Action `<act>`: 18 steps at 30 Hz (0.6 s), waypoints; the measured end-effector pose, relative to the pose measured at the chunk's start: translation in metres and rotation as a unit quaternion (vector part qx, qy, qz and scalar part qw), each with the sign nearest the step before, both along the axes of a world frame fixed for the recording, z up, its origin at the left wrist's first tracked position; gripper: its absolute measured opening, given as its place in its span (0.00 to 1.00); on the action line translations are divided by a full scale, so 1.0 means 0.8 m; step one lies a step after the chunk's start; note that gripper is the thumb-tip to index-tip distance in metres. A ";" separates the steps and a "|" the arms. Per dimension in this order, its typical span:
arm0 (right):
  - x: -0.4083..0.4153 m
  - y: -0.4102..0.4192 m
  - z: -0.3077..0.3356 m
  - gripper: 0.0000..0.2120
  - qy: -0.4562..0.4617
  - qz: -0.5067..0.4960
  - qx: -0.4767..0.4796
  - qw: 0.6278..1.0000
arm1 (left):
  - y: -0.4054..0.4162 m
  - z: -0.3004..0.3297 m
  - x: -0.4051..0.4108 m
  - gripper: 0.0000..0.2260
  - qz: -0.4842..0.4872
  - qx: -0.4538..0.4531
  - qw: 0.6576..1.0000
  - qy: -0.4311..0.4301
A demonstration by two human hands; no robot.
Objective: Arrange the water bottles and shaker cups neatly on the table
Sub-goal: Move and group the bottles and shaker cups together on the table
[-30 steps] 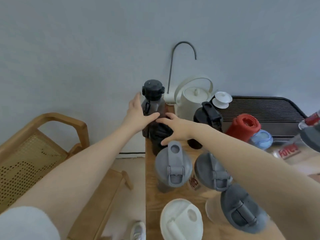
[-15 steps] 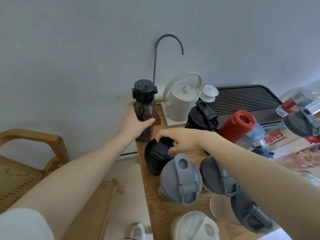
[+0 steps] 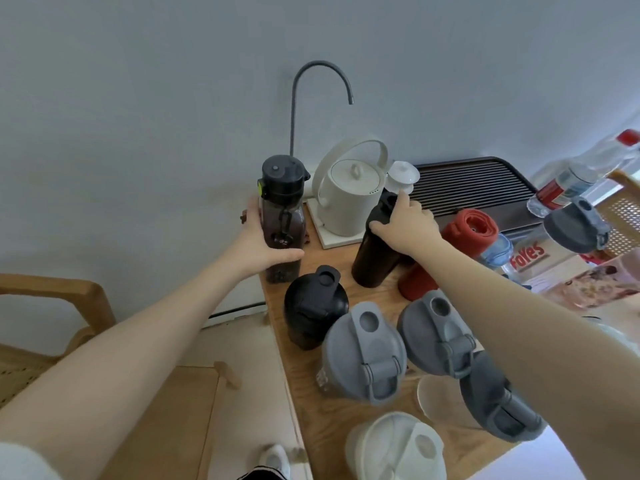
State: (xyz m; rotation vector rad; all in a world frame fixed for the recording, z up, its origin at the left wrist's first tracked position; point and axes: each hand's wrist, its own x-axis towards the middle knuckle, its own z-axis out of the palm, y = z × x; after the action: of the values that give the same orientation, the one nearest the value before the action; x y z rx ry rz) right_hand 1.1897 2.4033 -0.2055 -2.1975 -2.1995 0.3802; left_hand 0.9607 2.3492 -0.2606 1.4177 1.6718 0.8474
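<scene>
Bottles (image 3: pixel 281 216) (image 3: pixel 375 251) in both hands (image 3: pixel 263 244) (image 3: pixel 407 225) near table's (image 3: pixel 311 393) left edge.

Head-worn wide-angle view, looking down and forward, close over table (image 3: pixel 311 393)

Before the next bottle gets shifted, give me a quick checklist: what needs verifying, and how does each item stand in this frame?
1. Left hand grips the smoky bottle: ok, fingers wrap its body.
2. Smoky bottle upright: ok.
3. Right hand on the black bottle: ok, it rests on the top; whether it grips firmly, cannot tell.
4. Black bottle upright: not ok, it leans toward the kettle.
5. Room around the black bottle: not ok, the red bottle sits right beside it.
6. Black shaker clear of both hands: ok, it stands untouched.
</scene>
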 end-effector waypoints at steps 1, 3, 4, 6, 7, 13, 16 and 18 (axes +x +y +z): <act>-0.001 0.003 -0.001 0.42 -0.002 -0.001 -0.024 1.000 | 0.003 0.002 -0.005 0.53 -0.016 0.008 1.000 0.007; -0.006 0.007 -0.001 0.45 -0.004 0.024 -0.037 0.999 | 0.013 0.002 -0.015 0.53 -0.048 0.013 0.999 0.011; -0.009 0.007 0.000 0.44 0.001 0.035 -0.033 0.999 | 0.019 0.003 -0.019 0.51 -0.063 0.012 0.998 0.008; -0.017 0.004 0.003 0.42 0.005 0.046 -0.026 0.999 | 0.026 0.007 -0.023 0.47 -0.090 0.002 0.996 -0.014; -0.022 0.002 0.003 0.41 0.005 0.050 -0.023 0.999 | 0.028 0.008 -0.025 0.45 -0.105 0.000 0.994 -0.021; -0.070 -0.002 -0.004 0.39 0.066 0.070 -0.014 0.995 | 0.034 -0.001 -0.025 0.38 -0.102 0.047 0.993 0.026; -0.085 0.005 -0.008 0.39 0.076 0.079 -0.028 0.994 | 0.034 -0.021 -0.031 0.38 -0.062 0.067 0.994 0.067; -0.089 0.012 -0.008 0.36 0.081 0.081 -0.033 0.993 | 0.033 -0.031 -0.035 0.36 -0.041 0.070 0.994 0.074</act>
State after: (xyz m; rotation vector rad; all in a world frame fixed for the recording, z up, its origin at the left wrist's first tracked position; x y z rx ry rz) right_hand 1.1184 2.4129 -0.2123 -1.9431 -2.3134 0.6218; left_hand 0.9326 2.3756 -0.2856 1.6705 1.6766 0.8444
